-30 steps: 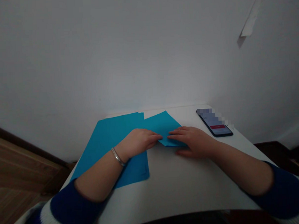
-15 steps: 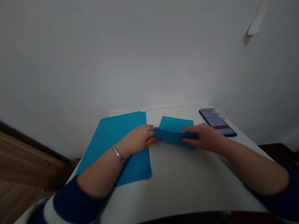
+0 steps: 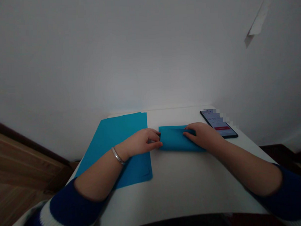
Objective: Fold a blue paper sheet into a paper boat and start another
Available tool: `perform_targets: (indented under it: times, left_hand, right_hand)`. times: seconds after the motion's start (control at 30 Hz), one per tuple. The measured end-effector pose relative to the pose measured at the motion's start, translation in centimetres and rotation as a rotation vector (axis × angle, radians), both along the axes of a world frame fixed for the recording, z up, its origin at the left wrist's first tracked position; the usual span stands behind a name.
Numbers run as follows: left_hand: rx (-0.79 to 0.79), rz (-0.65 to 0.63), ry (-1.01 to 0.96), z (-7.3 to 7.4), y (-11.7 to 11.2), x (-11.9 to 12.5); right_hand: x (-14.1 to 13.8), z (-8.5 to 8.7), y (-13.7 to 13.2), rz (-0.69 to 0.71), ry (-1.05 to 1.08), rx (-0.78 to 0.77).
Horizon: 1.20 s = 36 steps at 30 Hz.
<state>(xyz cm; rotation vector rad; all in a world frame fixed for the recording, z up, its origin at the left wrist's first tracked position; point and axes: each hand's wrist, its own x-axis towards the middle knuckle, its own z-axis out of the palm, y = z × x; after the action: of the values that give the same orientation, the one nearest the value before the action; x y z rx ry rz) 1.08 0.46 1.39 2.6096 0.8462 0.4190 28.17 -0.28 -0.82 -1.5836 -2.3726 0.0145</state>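
Note:
A folded blue paper (image 3: 174, 138) lies flat on the white table (image 3: 182, 184) as a narrow rectangle. My left hand (image 3: 141, 143), with a silver bracelet on the wrist, pinches the paper's left edge with curled fingers. My right hand (image 3: 202, 136) rests on the right end, fingers pressed down on the fold. Under my left forearm lies a stack of flat blue sheets (image 3: 116, 137).
A smartphone (image 3: 218, 123) with a lit screen lies at the table's back right corner. A white wall stands right behind the table. Wooden floor shows at the left, and a strip of tape (image 3: 259, 17) hangs on the wall at upper right.
The paper's near edge was lifted and folded over away from me, and it now lies flat as a narrower rectangle. Both hands moved from the middle to the paper's two ends.

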Motion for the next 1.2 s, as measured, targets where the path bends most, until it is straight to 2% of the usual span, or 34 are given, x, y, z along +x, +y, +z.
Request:
perform_targets:
  times: [0.07, 0.13, 0.27, 0.43, 0.53, 0.63, 0.83, 1.03, 1.2]
  left_hand:
    - [-0.084, 0.017, 0.028, 0.2, -0.2, 0.0]
    - [-0.127, 0.087, 0.051, 0.4, -0.3, 0.1]
    - [-0.106, 0.264, 0.008, 0.4, -0.4, 0.4]
    - [0.029, 0.382, -0.094, -0.5, -0.1, 0.6]
    - [0.185, 0.406, 0.039, -0.9, 0.1, 0.5]
    - [0.277, 0.436, 0.193, -0.9, 0.0, 0.4]
    - [0.359, 0.472, 0.237, -1.1, -0.2, 0.6]
    - [0.285, 0.517, 0.146, -1.8, 0.5, 0.7]
    - [0.078, 0.531, 0.005, -1.4, 0.6, 1.0]
  right_hand:
    - [-0.2, -0.1, 0.0, -0.018, -0.031, 0.015]
    - [-0.3, -0.1, -0.1, -0.036, -0.038, 0.023]
    - [-0.6, 0.0, -0.3, -0.042, -0.012, 0.039]
    - [-1.2, 0.5, -0.9, -0.024, -0.040, 0.057]
    - [-1.5, 0.7, -1.2, -0.017, -0.068, 0.070]
    - [-1.7, 0.8, -1.2, 0.000, -0.087, 0.088]
    - [-2.0, 0.7, -1.1, 0.017, -0.107, 0.123]
    - [-2.0, 0.7, -1.1, 0.047, -0.086, 0.137]
    - [-1.7, 0.6, -0.8, 0.101, -0.008, 0.108]
